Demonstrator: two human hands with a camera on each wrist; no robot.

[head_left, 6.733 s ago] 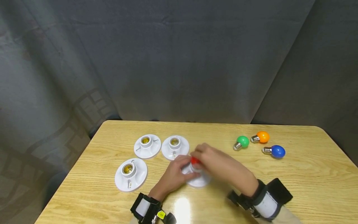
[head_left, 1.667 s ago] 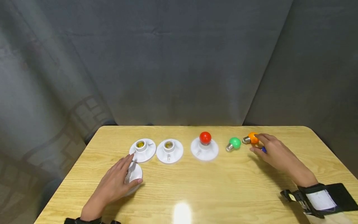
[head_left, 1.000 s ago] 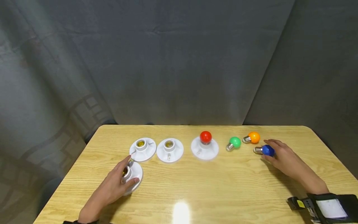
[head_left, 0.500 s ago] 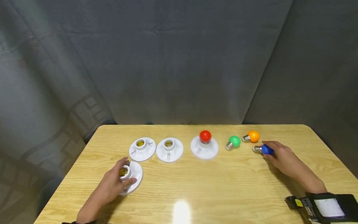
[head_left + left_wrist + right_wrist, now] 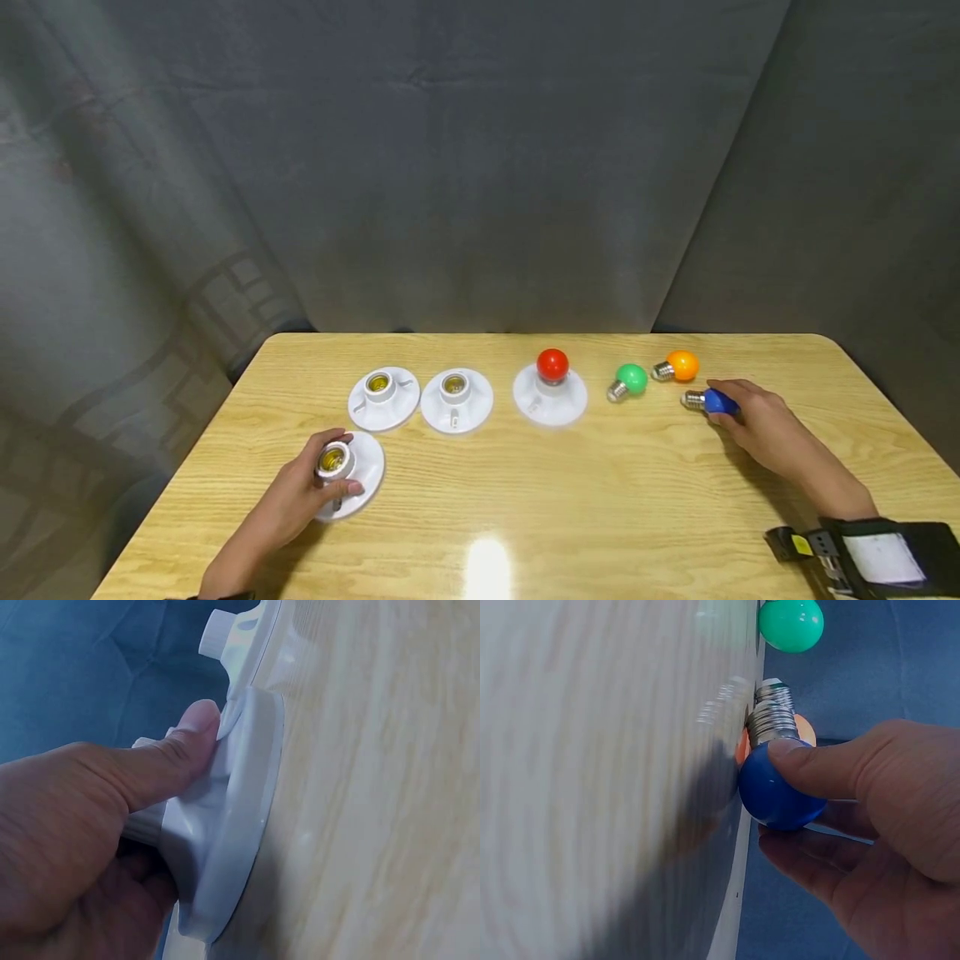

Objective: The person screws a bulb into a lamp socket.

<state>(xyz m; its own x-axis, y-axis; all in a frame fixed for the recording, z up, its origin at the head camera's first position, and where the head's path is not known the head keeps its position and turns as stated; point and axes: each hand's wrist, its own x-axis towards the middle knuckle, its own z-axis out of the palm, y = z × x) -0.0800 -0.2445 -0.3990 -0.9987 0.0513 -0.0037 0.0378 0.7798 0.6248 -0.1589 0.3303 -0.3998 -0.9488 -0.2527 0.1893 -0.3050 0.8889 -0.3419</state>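
At the near left, my left hand [image 5: 292,496] grips the raised collar of a white lamp holder [image 5: 370,467], which lies on the table with its brass-lined socket facing up. The left wrist view shows the thumb across the lamp holder [image 5: 238,825], with the other fingers partly hidden behind it. Over at the right, my right hand [image 5: 776,433] pinches a blue light bulb [image 5: 718,402] by its coloured globe. Its screw base points left. In the right wrist view, the thumb lies over the blue bulb [image 5: 776,791], still at the table surface.
Behind the left hand lie two vacant lamp holders, one at the left [image 5: 393,404] and one beside it [image 5: 457,417]. A red bulb [image 5: 552,365] stands in another holder [image 5: 551,412]. A green bulb [image 5: 632,379] and an orange bulb [image 5: 683,365] lie near the right hand.
The red bulb's holder went from between both hands to the back row. My left hand moved to the near-left holder and closed around its collar; my right hand moved to the blue bulb and pinched it.
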